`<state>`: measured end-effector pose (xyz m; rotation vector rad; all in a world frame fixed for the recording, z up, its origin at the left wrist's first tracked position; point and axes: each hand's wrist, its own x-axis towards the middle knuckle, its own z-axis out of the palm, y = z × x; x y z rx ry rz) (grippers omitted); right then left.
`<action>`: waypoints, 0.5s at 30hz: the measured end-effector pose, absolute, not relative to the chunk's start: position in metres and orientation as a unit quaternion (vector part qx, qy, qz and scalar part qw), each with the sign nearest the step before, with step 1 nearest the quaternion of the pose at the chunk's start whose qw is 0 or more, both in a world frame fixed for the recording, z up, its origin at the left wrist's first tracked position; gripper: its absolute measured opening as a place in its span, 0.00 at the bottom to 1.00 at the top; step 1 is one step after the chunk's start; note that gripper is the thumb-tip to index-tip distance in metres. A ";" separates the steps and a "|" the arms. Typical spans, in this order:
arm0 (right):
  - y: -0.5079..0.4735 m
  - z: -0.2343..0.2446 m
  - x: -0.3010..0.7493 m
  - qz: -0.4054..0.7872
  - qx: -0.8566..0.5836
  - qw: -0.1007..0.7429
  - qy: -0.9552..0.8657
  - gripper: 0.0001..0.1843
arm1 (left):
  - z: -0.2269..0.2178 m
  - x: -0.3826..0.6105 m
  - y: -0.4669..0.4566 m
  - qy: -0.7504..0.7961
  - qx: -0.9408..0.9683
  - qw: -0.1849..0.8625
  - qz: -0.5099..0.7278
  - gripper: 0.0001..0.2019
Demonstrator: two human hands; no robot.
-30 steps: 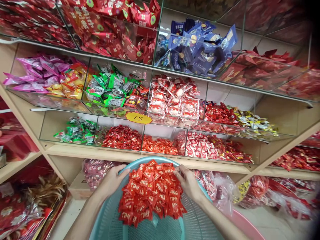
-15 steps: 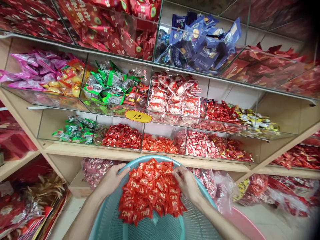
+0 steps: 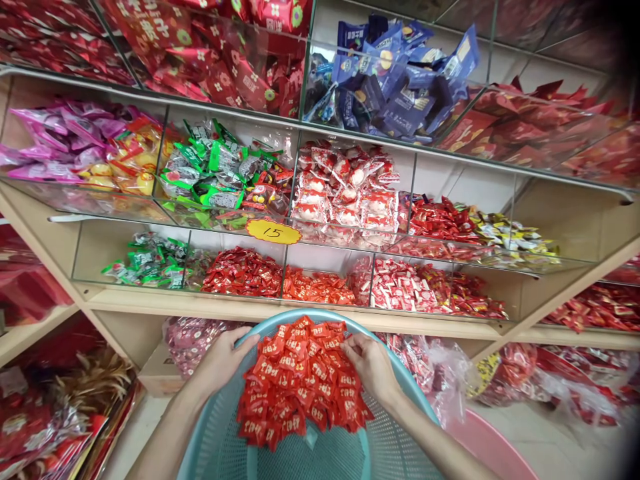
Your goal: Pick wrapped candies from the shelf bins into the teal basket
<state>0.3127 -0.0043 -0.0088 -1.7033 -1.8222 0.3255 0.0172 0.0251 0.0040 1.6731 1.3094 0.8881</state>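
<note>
A teal plastic basket [image 3: 395,373] stands below the shelf front, its mesh wall curving round a heap of red wrapped candies [image 3: 305,380]. The candies lie piled toward the far side, and the basket's mesh bottom shows nearer to me. My left hand [image 3: 225,357] grips the basket's left rim, thumb over the edge and fingers mostly hidden outside. At the right edge of the heap, my right hand [image 3: 370,363] has its fingertips pinched together on a red candy packet [image 3: 345,347]. Part of that packet is hidden by the fingers.
Clear-fronted shelf bins hold green packets [image 3: 215,167], red-and-white sweets [image 3: 345,187] and blue packets [image 3: 400,80]. A yellow price tag [image 3: 274,231] hangs mid-shelf. Under the wooden shelf edge [image 3: 300,313] are a cardboard box [image 3: 161,369], plastic bags [image 3: 447,380] and a pink tub [image 3: 493,447].
The view has shifted slightly, with the shelves a little further left and up. Both hands stay at the same places on the basket and the candy heap.
</note>
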 end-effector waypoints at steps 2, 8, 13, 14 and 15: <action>-0.004 -0.011 0.313 0.117 -0.645 0.301 -0.693 0.14 | 0.002 0.017 0.026 0.521 0.666 0.401 0.353 0.20; -0.005 0.007 0.317 0.107 -0.632 0.302 -0.705 0.10 | -0.001 0.016 0.028 0.538 0.668 0.381 0.346 0.22; 0.025 0.052 0.316 0.037 -0.610 0.276 -0.742 0.12 | 0.002 0.017 0.027 0.533 0.668 0.389 0.344 0.20; 0.036 0.060 0.315 0.009 -0.613 0.246 -0.750 0.12 | 0.002 0.017 0.026 0.532 0.668 0.391 0.343 0.20; 0.048 0.067 0.314 -0.022 -0.621 0.206 -0.756 0.12 | 0.002 0.017 0.026 0.530 0.668 0.393 0.343 0.20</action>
